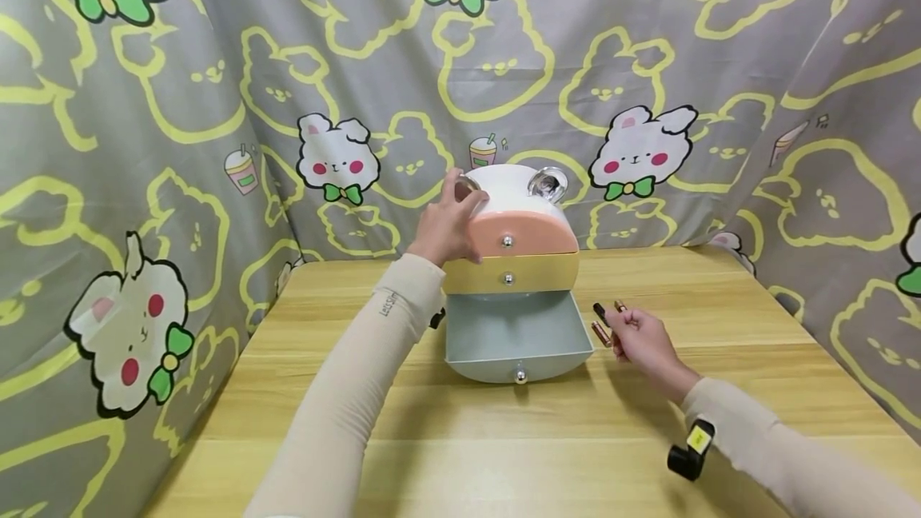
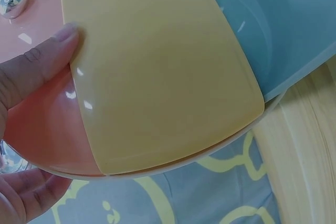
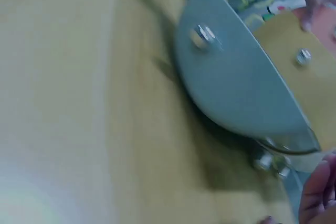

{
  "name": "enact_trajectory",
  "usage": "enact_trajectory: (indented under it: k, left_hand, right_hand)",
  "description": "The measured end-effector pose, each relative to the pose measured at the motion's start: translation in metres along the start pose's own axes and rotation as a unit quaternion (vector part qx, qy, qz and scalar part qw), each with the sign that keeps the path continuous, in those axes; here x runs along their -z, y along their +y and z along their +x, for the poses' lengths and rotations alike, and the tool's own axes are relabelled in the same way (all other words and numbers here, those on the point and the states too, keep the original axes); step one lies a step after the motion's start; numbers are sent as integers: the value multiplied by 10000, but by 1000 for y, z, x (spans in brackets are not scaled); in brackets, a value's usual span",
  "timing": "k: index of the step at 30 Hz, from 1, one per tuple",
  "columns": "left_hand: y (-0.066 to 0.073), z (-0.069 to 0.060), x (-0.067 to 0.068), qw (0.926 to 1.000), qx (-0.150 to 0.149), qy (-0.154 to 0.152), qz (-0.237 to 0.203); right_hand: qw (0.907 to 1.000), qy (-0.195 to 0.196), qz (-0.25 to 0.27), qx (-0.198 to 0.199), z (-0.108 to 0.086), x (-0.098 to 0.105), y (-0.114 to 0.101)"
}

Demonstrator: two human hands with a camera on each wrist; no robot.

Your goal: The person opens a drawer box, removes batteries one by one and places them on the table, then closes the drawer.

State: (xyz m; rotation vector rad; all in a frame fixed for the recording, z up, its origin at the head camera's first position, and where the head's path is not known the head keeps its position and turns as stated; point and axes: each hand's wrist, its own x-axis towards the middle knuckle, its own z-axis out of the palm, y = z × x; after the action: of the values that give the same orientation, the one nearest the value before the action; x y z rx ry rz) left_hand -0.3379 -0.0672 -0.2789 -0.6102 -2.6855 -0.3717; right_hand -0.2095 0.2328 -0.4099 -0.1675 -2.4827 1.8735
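Observation:
A small desktop drawer cabinet (image 1: 520,190) with a white rounded top and silver ears stands on the table. Its coral (image 1: 521,233) and yellow (image 2: 163,77) drawers are closed, while the grey-green bottom drawer (image 1: 514,370) is pulled out, with nothing visible inside. My left hand (image 1: 448,222) grips the cabinet's upper left side by the ear, thumb on the front. Right of the drawer, my right hand (image 1: 643,346) pinches a small black stick-shaped thing (image 1: 600,312). Close to these fingers lie a reddish-brown battery (image 1: 600,334) and another battery (image 1: 620,306).
The wooden table (image 1: 504,462) extends around the cabinet. A grey patterned curtain (image 1: 403,62) hangs behind and along both sides. A black wrist camera (image 1: 687,458) is strapped to my right forearm. In the right wrist view, the open drawer's knob (image 3: 203,36) juts out over the tabletop.

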Motion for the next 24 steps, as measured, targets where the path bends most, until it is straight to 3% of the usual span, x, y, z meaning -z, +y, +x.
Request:
enact_trajectory:
  k: [3,5,10,13,15,18,24]
  left_hand:
    - [0,0,1,10000,-25,7,48]
    - [1,-1,1,10000,-47,13,55]
    - [2,-1,2,10000,-26,4,18]
    - [2,-2,3,10000,4,-22,4]
    - [2,-2,3,10000,-2,-35,12]
    - [2,-2,4,10000,-7,-53,31]
    - [2,-2,4,10000,-35,-40,73]
  right_hand:
    - [9956,39,849,-394,-17,-12,3]
    - [9869,12,1462,-676,-28,-20,5]
    - [9467,-534,2732,-1620,-51,-43,11]
    - [9229,-1103,3061,-2060,-62,-62,14]
    - [9122,-1432,3177,-2157,-67,-75,14]
    - [9001,-1679,3329,-2255,-69,-93,11]
    - [8866,-1853,3653,-2149,-64,-113,2]
